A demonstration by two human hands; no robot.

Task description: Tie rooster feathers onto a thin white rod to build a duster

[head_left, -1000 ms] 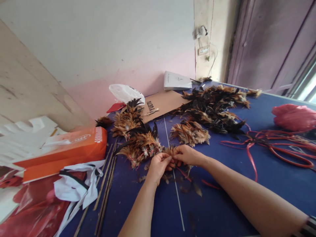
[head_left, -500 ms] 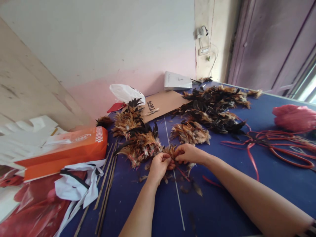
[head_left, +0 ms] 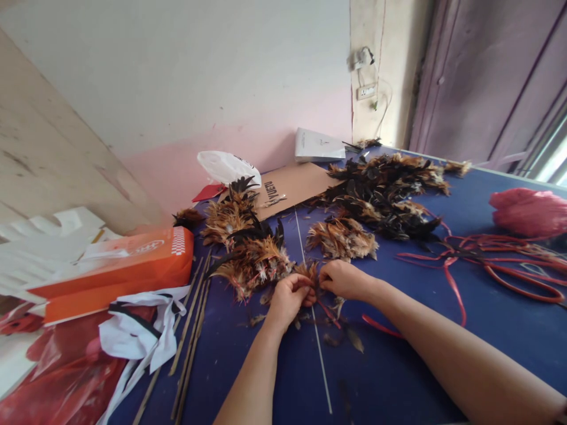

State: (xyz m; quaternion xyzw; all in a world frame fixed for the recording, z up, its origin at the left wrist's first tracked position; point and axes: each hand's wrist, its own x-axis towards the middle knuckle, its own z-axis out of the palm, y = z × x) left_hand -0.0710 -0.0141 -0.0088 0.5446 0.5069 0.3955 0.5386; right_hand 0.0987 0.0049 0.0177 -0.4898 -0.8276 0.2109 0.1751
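Note:
Over the white line on the blue table, my left hand pinches a small bunch of brown feathers, whose tips stick up past the fingers. Just to the right is my right hand, its fingers closed at the bunch's edge; what they grip, if anything, is hidden. A strip of pink plastic twine trails below the hands, among loose feathers. Left of my left hand lie tied feather bundles with pink bits at their bases. Beyond my right hand sits another brown feather pile.
Large dark feather piles lie at the back right, beside flattened cardboard. Pink twine strands and a pink bundle are at right. At left are thin sticks, an orange bag and white cloth.
My right hand has moved slightly right, away from my left hand, so a small gap shows between them. My left hand has stayed almost in place on the feather bunch.

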